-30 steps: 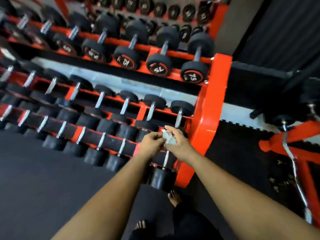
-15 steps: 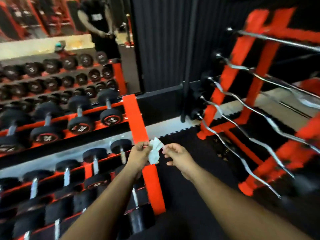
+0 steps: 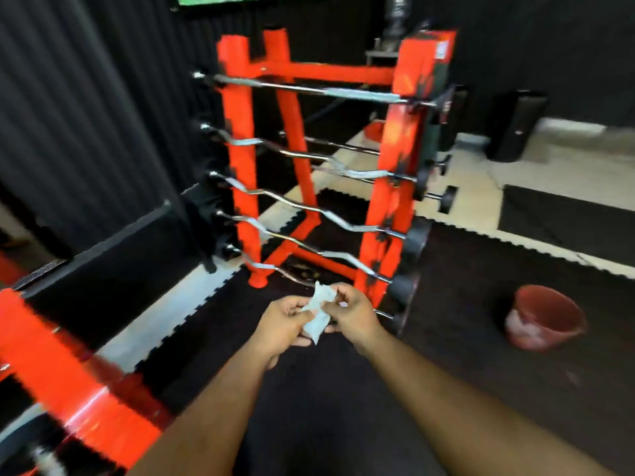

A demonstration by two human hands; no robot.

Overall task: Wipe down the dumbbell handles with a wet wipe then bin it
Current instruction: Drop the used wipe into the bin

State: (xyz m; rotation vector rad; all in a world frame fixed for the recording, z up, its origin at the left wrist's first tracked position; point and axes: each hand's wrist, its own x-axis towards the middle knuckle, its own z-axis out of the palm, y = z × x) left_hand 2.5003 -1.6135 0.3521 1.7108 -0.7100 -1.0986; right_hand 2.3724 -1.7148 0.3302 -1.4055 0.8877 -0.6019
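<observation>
Both hands now pinch the crumpled wet wipe [image 3: 318,312] between them: left hand [image 3: 283,326], right hand [image 3: 354,316]. The dumbbells have gone from view; a red bin [image 3: 546,317] now stands on the black floor mat [image 3: 464,304], right.

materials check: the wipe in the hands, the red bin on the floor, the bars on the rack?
Wet wipe: thin, soft white sheet, likely nonwoven fabric; it crumples between left hand and right hand.
Bin: looks like moulded plastic, dull red, smooth tapered wall.
Bars: metal, probably chromed steel; bright mirror-like glints.
Rack: seemingly painted metal, glossy orange-red.
</observation>
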